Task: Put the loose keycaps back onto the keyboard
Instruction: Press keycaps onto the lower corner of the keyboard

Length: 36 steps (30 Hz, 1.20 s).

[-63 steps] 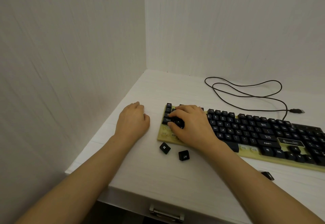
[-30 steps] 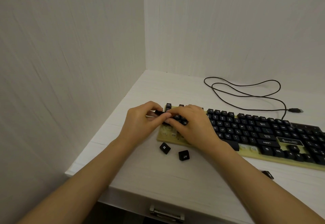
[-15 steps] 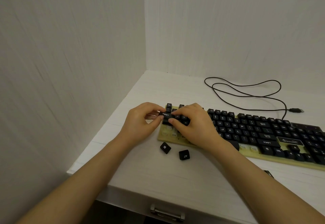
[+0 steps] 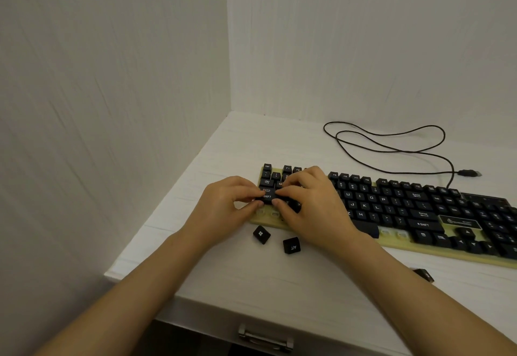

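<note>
A black-keyed keyboard (image 4: 419, 248) with a yellowish frame lies across the white desk. Both hands meet at its left end. My left hand (image 4: 223, 210) and my right hand (image 4: 310, 204) pinch the long SHIFT keycap (image 4: 268, 197) from either side, over the left shift row. Bare sockets show in the bottom row below it. Two loose keycaps lie in front of the keyboard: a Windows keycap (image 4: 261, 234) and an ALT keycap (image 4: 291, 245). Another loose keycap (image 4: 423, 274) peeks out beside my right forearm.
The keyboard's black cable (image 4: 391, 148) loops over the back of the desk and ends in a USB plug (image 4: 468, 173). Walls close in on the left and behind. A drawer handle (image 4: 264, 340) sits under the desk's front edge.
My left hand came from the desk to the keyboard's left end and joined the right hand on the SHIFT keycap. Together they have lowered it toward the shift row.
</note>
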{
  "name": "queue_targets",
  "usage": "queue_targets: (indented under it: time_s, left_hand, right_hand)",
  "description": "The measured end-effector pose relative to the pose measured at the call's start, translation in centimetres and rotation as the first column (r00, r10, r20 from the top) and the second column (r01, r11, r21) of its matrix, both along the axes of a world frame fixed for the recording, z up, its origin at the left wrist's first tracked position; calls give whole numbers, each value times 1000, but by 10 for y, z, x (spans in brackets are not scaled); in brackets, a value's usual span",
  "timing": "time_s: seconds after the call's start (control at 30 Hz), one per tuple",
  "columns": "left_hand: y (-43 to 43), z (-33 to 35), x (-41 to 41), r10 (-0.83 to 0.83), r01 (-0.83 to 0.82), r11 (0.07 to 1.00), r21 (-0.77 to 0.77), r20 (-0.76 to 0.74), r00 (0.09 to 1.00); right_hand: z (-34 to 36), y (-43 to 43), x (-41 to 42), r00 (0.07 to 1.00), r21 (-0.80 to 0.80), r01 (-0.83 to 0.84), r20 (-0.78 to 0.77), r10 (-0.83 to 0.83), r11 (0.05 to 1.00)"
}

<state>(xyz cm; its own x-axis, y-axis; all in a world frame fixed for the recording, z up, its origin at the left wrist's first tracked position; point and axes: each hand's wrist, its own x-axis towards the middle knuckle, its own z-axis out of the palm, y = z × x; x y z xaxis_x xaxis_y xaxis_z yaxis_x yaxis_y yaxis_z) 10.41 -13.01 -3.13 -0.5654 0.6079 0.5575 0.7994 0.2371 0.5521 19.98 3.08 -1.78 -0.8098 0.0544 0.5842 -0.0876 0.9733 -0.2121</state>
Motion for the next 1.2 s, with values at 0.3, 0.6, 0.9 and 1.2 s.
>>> queue_targets:
  time_s: [0.3, 0.6, 0.9, 1.2]
  left_hand:
    - [1, -2, 0, 42, -42, 998, -36, -14, 999]
    - [-1, -4, -3, 10, -11, 997, -74, -7, 1000]
    - [-3, -3, 1, 0, -13, 990, -144, -89, 996]
    - [-3, 1, 4, 27, -30, 988, -150, -26, 999]
  right_hand:
    - [-4, 0, 1, 1000, -25, -19, -8, 19, 999]
    - [-10, 3, -5, 999, -64, -44, -17, 43, 997]
    - [-13, 5, -5, 997, -20, -44, -63, 42, 999]
    - [-12, 2, -2, 999, -60, -24, -38, 22, 998]
